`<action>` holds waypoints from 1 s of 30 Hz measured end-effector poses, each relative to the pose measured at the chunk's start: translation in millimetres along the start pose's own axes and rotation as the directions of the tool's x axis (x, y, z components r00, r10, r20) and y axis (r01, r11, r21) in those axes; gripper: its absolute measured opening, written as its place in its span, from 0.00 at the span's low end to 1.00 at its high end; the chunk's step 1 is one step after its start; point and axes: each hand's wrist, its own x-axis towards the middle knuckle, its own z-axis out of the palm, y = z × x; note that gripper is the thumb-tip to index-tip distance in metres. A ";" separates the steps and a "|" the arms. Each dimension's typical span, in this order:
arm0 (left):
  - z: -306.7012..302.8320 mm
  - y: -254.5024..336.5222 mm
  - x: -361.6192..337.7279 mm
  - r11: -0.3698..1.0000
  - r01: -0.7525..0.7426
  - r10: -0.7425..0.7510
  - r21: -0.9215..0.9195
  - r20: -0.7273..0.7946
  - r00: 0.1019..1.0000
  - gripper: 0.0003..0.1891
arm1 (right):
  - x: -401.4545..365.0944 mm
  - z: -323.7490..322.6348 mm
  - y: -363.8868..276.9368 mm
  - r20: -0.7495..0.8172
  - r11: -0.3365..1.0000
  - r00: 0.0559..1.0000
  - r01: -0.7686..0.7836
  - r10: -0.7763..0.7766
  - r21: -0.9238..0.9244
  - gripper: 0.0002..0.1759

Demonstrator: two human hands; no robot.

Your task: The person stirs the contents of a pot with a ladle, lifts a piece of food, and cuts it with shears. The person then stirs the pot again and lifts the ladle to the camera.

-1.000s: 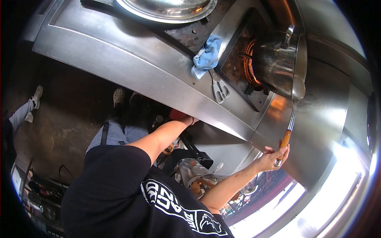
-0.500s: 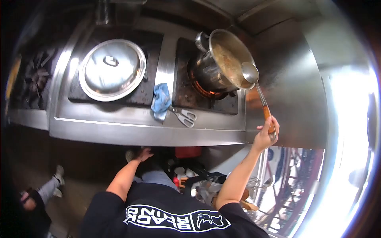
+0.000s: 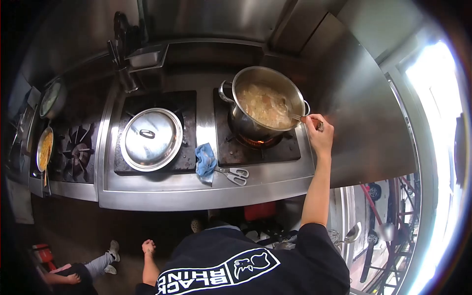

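Observation:
My right hand (image 3: 318, 133) grips the handle of a ladle (image 3: 289, 112) whose bowl is dipped in a large steel pot (image 3: 268, 104) of pale soup. The pot stands on a lit burner (image 3: 255, 142) at the right of the stove. My left hand (image 3: 148, 246) hangs low beside my body, fingers loosely curled, with nothing in it. A blue cloth (image 3: 205, 160) and a pair of scissors (image 3: 235, 175) lie on the stove's front ledge between the burners.
A covered pan with a steel lid (image 3: 150, 138) sits on the middle burner. Further left are an unlit burner (image 3: 73, 151), a pan of yellow food (image 3: 44, 147) and another pan (image 3: 51, 98). A steel wall (image 3: 364, 113) rises on the right. Another person (image 3: 73, 274) crouches at lower left.
My right hand has moved the ladle from the pot's rim down into the soup. My left hand has dropped from the stove's front edge to my side. The view has risen.

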 end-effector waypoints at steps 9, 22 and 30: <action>92.1 28.9 -58.3 0.955 0.065 -0.137 0.289 0.235 0.962 0.10 | 6.2 -19.4 6.2 0.194 0.901 0.968 -0.220 0.156 0.374 0.09; 122.5 104.0 -75.2 0.755 -0.342 0.278 0.559 0.199 0.940 0.13 | 4.7 -93.6 -27.1 0.198 0.937 0.960 0.124 -0.196 0.325 0.12; 102.1 89.8 -91.4 0.799 -0.030 0.015 0.600 0.030 0.999 0.14 | 8.1 -68.1 -40.0 0.455 0.950 0.839 0.216 -0.298 0.224 0.13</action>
